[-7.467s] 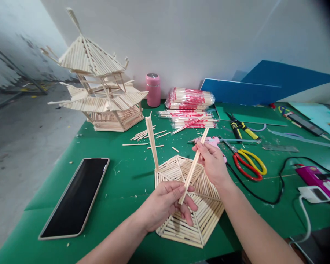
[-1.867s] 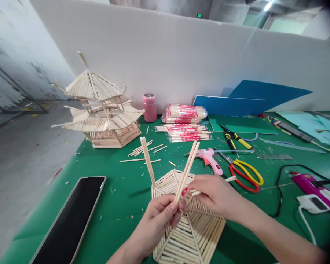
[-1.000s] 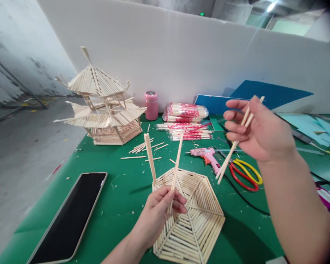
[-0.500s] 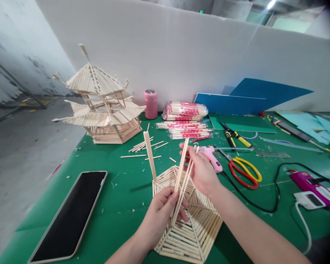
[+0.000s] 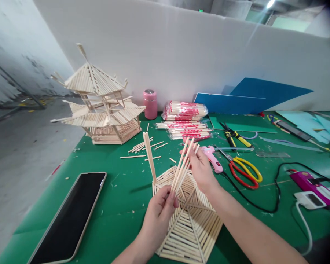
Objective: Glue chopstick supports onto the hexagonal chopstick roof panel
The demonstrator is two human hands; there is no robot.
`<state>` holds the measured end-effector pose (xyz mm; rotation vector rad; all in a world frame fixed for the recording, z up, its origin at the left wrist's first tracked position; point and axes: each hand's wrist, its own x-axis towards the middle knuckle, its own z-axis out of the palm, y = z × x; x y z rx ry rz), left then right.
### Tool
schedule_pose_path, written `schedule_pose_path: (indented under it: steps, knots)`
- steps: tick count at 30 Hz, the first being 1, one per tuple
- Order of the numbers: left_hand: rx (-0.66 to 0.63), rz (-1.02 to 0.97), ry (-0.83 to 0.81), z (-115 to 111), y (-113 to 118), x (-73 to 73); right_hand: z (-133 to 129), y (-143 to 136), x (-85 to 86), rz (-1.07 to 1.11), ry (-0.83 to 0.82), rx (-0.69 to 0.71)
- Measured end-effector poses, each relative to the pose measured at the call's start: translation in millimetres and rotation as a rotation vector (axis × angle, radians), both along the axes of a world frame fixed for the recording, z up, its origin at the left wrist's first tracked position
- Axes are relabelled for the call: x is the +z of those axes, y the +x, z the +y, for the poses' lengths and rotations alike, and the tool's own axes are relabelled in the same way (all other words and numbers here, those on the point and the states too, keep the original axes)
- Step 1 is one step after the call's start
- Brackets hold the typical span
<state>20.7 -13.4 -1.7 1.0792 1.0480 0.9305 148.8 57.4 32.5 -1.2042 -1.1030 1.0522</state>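
Several thin wooden sticks (image 5: pixel 182 169) slant upward between my hands. My left hand (image 5: pixel 161 207) is closed round their lower ends, thumb pressed on top. Near the upper ends, my right hand (image 5: pixel 201 170) has its fingers closed on the same sticks. Beneath both hands a many-sided panel of wooden sticks (image 5: pixel 192 234) lies on the green table (image 5: pixel 121 227), partly hidden by my hands. An upright post of sticks (image 5: pixel 149 157) stands at the panel's back left corner.
A stick pagoda model (image 5: pixel 104 110) stands back left, beside a pink bottle (image 5: pixel 150 104) and wrapped stick bundles (image 5: pixel 185 110). A phone (image 5: pixel 68 216) lies left. Rightward are a pink glue gun (image 5: pixel 214 159), red-and-yellow pliers (image 5: pixel 243 172), a black cable (image 5: pixel 275 190) and a power strip (image 5: pixel 316 187).
The sticks between my hands have fanned apart at the top, and their lower ends have risen off the panel. My left hand has shifted slightly, its fingers now drawn in.
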Motion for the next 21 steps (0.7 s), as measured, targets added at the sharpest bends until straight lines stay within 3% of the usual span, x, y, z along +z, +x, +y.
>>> schedule_pose_path:
  steps: [8,21]
  knots:
    - [0.053,-0.111,-0.055,3,0,4.8,-14,4,-0.6,-0.143,-0.054,0.196]
    - [-0.050,-0.090,-0.079,2,0,1.8,-19,14,-4.9,-0.106,-0.114,0.233]
